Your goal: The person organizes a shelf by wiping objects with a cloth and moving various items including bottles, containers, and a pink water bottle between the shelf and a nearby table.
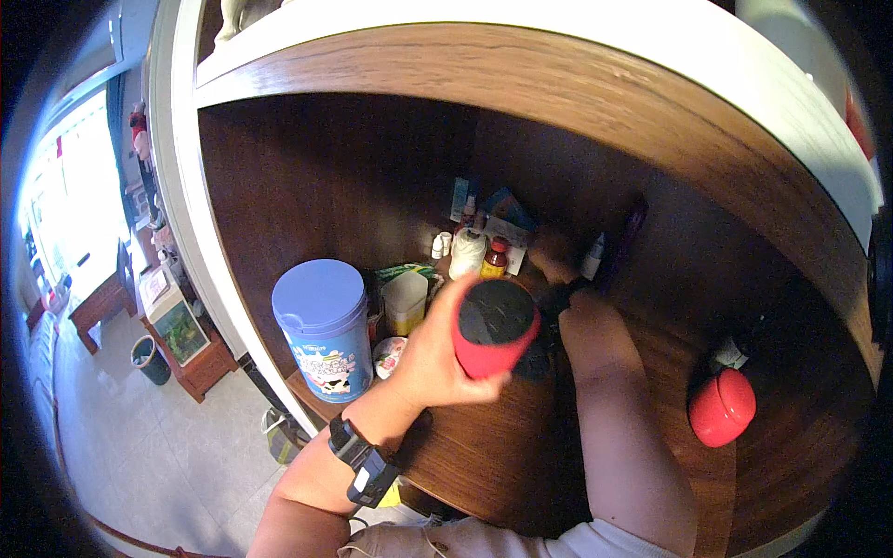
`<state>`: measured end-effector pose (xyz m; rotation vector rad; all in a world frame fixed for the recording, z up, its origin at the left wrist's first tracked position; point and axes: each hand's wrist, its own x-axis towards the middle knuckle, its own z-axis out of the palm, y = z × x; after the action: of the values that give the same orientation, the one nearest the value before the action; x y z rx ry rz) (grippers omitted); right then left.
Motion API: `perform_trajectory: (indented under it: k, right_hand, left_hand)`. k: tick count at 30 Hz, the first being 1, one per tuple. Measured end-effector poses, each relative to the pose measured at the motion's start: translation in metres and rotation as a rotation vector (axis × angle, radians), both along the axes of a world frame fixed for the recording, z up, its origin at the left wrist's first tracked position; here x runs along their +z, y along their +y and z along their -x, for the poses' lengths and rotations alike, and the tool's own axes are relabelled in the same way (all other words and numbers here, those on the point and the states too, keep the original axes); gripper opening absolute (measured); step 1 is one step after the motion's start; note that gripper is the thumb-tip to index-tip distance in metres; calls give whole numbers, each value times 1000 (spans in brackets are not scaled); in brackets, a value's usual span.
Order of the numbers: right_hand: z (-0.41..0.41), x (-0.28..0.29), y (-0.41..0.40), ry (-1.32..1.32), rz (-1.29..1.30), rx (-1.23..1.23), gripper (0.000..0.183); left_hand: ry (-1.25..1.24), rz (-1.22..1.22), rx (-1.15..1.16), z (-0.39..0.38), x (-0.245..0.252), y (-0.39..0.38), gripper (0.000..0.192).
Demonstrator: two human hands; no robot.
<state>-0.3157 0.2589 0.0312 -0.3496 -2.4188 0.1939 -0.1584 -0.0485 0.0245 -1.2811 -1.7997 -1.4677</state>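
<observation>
My left hand (pixel 446 356), with a black device strapped at its wrist, grips a red cylinder with a black top (pixel 497 324). My right hand (pixel 558 258) reaches deeper into the dark wooden cabinet; its fingers are in shadow near a small white bottle (pixel 593 258), and whether they hold anything is unclear. Between and behind the hands stand a small bottle with a red cap (pixel 496 257), a whitish wrapped roll or jar (pixel 467 252) and small white bottles (pixel 441 244). A blue lidded tub (pixel 324 335) stands left of my left hand. A red rounded container (pixel 723 408) is at the right.
A translucent cup (pixel 404 303) and a round patterned item (pixel 389 356) sit beside the tub. Small boxes (pixel 508 209) lean near the cabinet's back. The white cabinet edge (pixel 230 279) runs along the left, and a wooden board (pixel 488 59) curves overhead. Beyond is a tiled floor with a bin (pixel 151 363).
</observation>
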Motion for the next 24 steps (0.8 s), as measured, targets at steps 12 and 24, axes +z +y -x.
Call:
perform_trajectory:
  k: [12, 24]
  right_hand:
    - [-16, 9, -30, -288, -36, 228, 36]
    - [-38, 20, -63, -289, 177, 639, 61]
  left_hand:
    - [-7, 240, -320, -16, 1, -4, 108]
    - [13, 260, -360, -18, 10, -3, 112]
